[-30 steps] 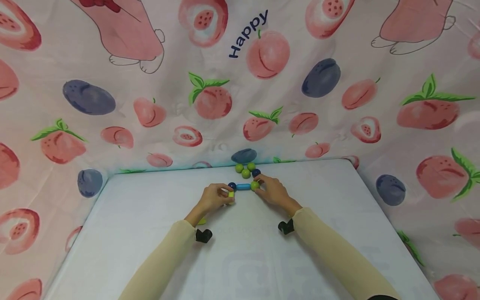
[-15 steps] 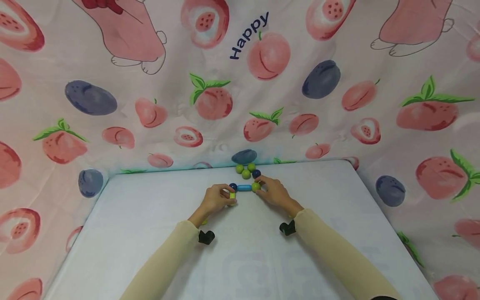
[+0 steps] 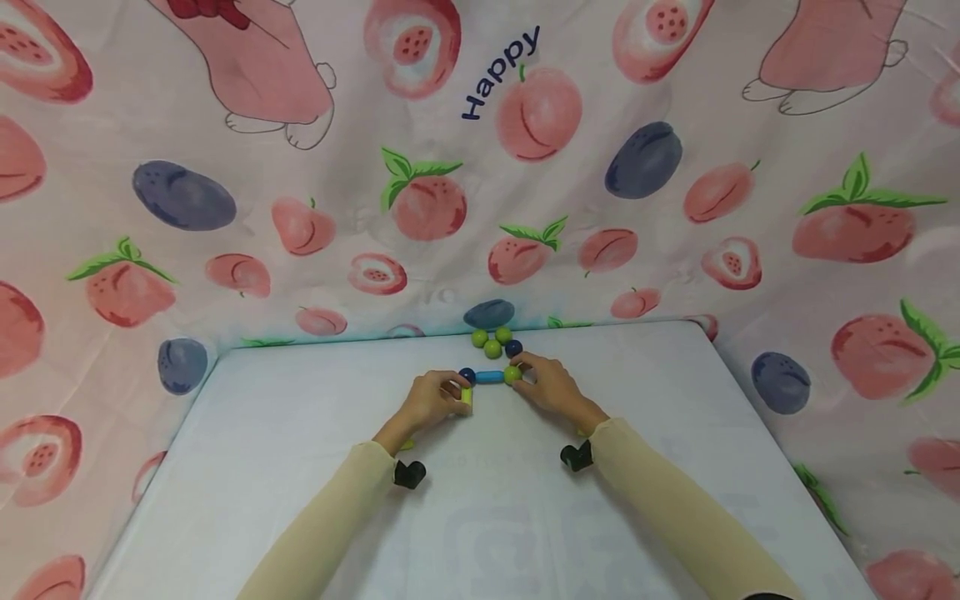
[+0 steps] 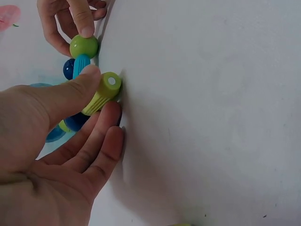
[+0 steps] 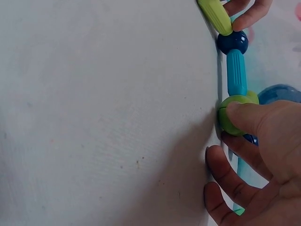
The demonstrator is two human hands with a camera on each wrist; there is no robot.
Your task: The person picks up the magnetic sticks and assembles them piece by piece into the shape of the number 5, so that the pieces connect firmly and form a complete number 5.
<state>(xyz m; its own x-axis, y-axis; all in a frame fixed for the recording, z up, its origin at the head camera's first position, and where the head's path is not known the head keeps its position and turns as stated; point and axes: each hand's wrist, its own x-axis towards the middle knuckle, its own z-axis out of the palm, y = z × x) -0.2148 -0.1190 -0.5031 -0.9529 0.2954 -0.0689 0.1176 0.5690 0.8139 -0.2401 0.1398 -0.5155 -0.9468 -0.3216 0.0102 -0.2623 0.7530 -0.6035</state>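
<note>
My left hand (image 3: 431, 400) pinches a yellow-green ridged rod (image 4: 99, 98) between thumb and fingers. A pale round disc shows in the rod's near end in the left wrist view. The rod's other end meets a dark blue ball (image 5: 233, 42). From that ball a light blue rod (image 5: 236, 72) runs across to a green ball (image 5: 229, 121), forming a corner with the yellow-green rod. My right hand (image 3: 553, 386) grips this green ball with thumb and index finger, its other fingers loosely bent. The joined pieces lie on the white table (image 3: 487, 500).
Several loose green balls (image 3: 492, 348) sit at the table's back edge, with another dark blue ball (image 3: 513, 347) beside them near my right fingers. A yellow-green piece (image 3: 407, 445) lies partly hidden by my left wrist. Behind the table hangs a fruit-print cloth (image 3: 427, 275).
Both hands keep their holds and barely move. The whole view shifts very slightly, and a little more of the yellow-green rod shows past the left fingers.
</note>
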